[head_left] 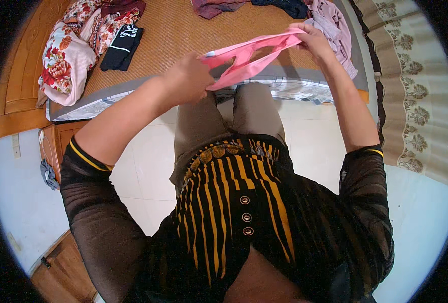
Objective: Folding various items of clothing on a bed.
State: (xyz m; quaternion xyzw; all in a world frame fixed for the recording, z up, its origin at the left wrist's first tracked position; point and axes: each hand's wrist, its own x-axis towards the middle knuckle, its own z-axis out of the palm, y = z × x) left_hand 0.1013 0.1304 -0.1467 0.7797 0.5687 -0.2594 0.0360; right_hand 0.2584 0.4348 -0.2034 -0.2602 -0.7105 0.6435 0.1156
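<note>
Head view, person standing at the edge of a bed [193,30], looking down. Left hand [191,78], centre of the frame, was closed in a fist around one end of a pink garment [249,58], fingers clamped on the fabric. Right hand [312,40], upper right of centre, pinched the other end of the same garment between thumb and fingers, also clamped on it. The pink garment hung stretched between the two hands, slanting up from the left hand to the right, held in the air above the near edge of the bed and not touching it as far as could be told. The bed carried a woven mat, tan in colour, over a grey and checked sheet [294,88] showing along the near edge. At the upper left of the frame lay a floral garment [65,55], red and cream, with a black garment [122,46] just beside it on the right. At the top right of the frame a pale lilac garment [335,30] lay near the right hand. A patterned curtain [411,91] hung along the right side. White floor tiles [310,136] filled the lower centre.
</note>
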